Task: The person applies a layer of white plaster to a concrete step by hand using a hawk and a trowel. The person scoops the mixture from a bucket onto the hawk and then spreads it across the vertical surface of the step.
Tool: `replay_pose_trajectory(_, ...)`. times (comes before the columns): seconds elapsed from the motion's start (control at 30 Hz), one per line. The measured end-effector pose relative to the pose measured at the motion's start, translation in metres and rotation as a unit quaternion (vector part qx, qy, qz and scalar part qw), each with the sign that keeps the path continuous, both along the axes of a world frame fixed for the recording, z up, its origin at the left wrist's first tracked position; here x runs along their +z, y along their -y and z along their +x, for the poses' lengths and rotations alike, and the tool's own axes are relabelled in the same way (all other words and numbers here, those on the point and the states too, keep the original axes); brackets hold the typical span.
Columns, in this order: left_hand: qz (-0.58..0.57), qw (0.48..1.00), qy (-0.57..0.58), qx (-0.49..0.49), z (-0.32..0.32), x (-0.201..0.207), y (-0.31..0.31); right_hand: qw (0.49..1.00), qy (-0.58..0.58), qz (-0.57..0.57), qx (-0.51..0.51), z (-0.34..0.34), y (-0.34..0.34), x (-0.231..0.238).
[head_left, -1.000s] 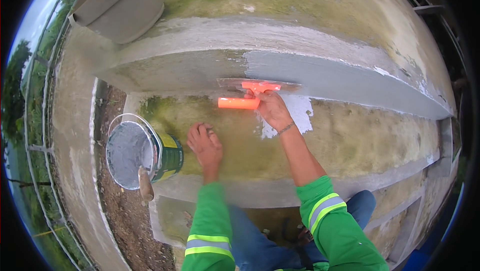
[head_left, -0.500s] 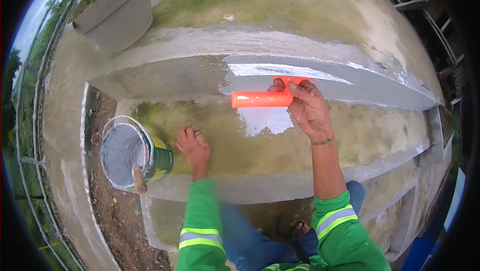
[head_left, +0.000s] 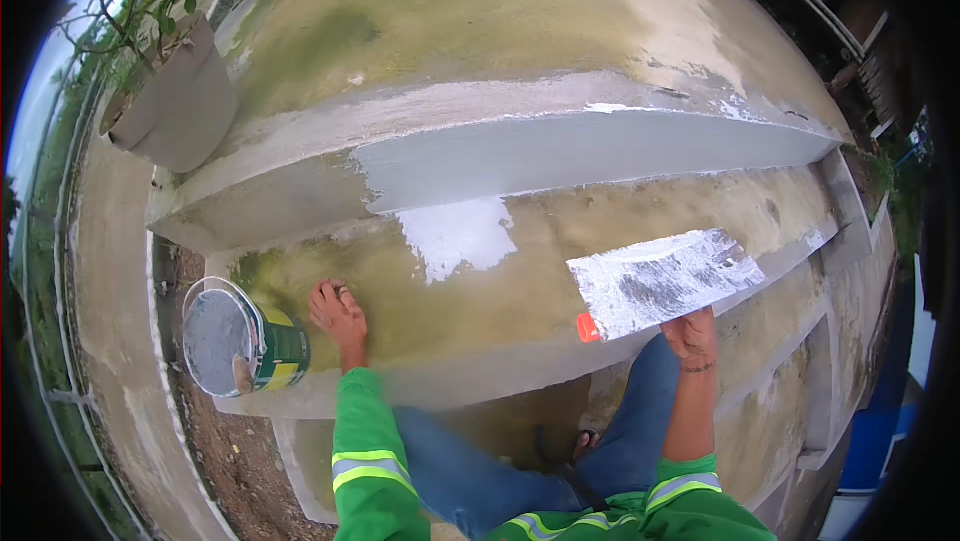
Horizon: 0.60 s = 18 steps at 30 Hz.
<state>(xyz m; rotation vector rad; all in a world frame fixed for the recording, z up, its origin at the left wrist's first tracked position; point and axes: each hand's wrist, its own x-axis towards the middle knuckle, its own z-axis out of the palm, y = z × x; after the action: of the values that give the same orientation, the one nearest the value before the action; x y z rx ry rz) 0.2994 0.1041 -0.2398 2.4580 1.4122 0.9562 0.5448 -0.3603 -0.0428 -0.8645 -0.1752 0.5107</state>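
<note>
R hand (head_left: 692, 334) grips the trowel (head_left: 664, 283) from below, fingers closed on it, mostly hidden under the blade. Trowel's out to the person's R, above the step (head_left: 545, 316) edge & near the R knee (head_left: 650, 381); blade faces up, smeared w/ whitish-grey paste, orange handle end poking out at its lower L corner.

L hand (head_left: 340, 319) is down at the step, fingers loosely bent, just R of the bucket (head_left: 287, 353) but apart from it; can't tell if anything's under the fingers.

Bucket's green w/ some yellow, wire handle up, grey filler (head_left: 212, 326) inside; a wooden handle (head_left: 242, 374) leans at its near rim. White patch (head_left: 460, 238) w/ ragged edges on the step, btwn the two hands & further back, at the foot of the riser (head_left: 590, 153). Riser's mostly smooth grey, bare toward its L end. Potted plant (head_left: 185, 106) up top L.
</note>
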Motion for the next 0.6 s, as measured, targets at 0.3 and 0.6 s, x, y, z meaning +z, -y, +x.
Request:
replay_pose_trajectory(0.3, -0.007, 0.996, -0.037, -0.085, -0.011, -0.014, 0.017, 0.991, -0.092, 0.056, 0.076, 0.007, 0.051, -0.055)
replay_pose_trajectory(0.6, -0.025, 0.996, -0.035, -0.073, -0.01, 0.014, 0.026, 0.882, 0.072, -0.437, 0.162, 0.031, -0.042, -0.041)
